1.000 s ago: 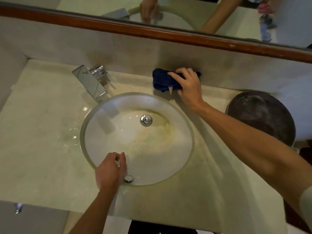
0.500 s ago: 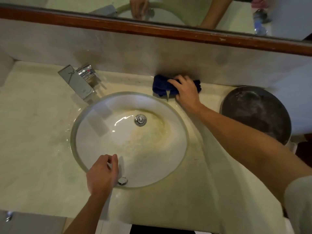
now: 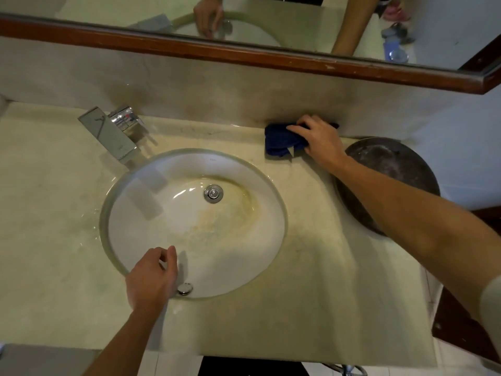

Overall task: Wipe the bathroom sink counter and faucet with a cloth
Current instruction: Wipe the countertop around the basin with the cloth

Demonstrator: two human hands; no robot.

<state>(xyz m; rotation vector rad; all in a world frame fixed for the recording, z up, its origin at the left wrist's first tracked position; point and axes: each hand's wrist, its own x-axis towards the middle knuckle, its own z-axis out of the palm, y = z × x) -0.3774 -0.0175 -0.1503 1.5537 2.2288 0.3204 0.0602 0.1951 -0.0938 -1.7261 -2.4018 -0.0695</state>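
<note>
Cloth [image 3: 282, 142] has slid rightward along the back wall under the right hand [image 3: 321, 139], which grips it; left hand [image 3: 151, 280] rests loosely curled, empty, at basin rim. Surface wiping underway, faucet [image 3: 111, 131] untouched.

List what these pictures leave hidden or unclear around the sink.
- Head view: the counter under the blue cloth is hidden by it and the right hand.
- The dark round pan is partly covered by the right forearm.
- The left hand hides the sink rim beneath it.
- Items reflected in the mirror are blurred.
</note>
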